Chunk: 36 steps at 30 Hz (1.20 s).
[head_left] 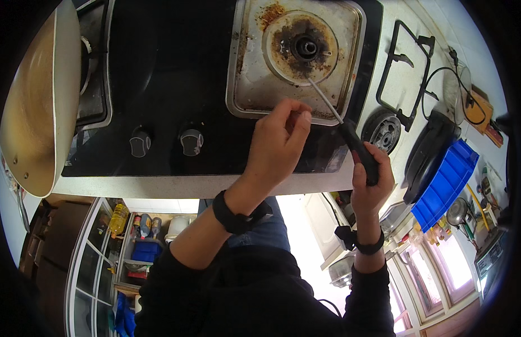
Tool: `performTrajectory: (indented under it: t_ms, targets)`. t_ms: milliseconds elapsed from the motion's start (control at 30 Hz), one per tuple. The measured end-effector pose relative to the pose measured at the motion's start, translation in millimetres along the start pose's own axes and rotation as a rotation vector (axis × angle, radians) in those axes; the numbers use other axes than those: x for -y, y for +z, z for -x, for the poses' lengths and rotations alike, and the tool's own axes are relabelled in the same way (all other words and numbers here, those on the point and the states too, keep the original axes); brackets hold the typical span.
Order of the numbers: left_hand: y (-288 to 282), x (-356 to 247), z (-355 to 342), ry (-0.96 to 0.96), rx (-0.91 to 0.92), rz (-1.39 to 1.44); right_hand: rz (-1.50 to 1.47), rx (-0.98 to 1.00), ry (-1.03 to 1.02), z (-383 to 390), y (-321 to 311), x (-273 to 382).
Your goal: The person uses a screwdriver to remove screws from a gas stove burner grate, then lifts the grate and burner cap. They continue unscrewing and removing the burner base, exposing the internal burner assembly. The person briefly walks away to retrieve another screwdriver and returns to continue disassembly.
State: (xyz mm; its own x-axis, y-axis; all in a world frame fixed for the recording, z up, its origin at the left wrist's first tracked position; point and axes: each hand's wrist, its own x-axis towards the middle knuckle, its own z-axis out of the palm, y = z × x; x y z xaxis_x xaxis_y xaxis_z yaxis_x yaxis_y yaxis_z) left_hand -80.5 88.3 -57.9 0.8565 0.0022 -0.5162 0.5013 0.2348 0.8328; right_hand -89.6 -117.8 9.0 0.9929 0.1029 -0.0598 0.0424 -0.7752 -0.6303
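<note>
My right hand [375, 182] grips a screwdriver [359, 153] by its black handle with a red patch. The thin metal shaft slants up and left, its tip at the near rim of a round, rusty burner dish [277, 59]. That dish lies in a square, stained metal drip tray [246, 95] around the bare burner seat [305, 49]. Over the tray's near edge is my left hand [278, 137], fingers curled and the thumb close to the fingertips. Whatever may be between those fingers is too small or hidden to make out.
A large beige pan [39, 106] covers the left burner. Two knobs [140, 144] sit on the black glass hob [176, 73]. On the right counter lie a black pan support [385, 78], a round burner head [382, 132], a black pan [432, 151] and a blue bin [447, 182].
</note>
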Motion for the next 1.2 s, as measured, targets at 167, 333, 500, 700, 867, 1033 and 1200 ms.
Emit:
performTrajectory:
  t_ms: [167, 333, 500, 700, 867, 1033, 1200]
  targets:
    - [2, 3, -6, 0.082, -0.081, 0.009, 0.029, 0.027, 0.025, -2, -1, -2]
    - [5, 7, -8, 0.083, -0.089, 0.004, 0.028, -0.010, -0.089, -6, -2, -2]
    - [4, 4, -3, 0.031, -0.037, 0.002, -0.015, 0.077, -0.100, -10, -4, 7]
    - [4, 1, -5, 0.024, -0.044, 0.049, 0.057, -0.016, -0.198, -38, 11, 21]
    - [6, 0, -10, 0.053, -0.051, 0.050, 0.105, 0.032, -0.157, -54, 22, 32]
    - [5, 3, -14, 0.106, -0.111, 0.073, 0.077, 0.005, -0.150, -52, 15, 37]
    - [14, -3, -15, 0.032, -0.015, 0.168, 0.090, 0.046, -0.131, -54, 9, 42]
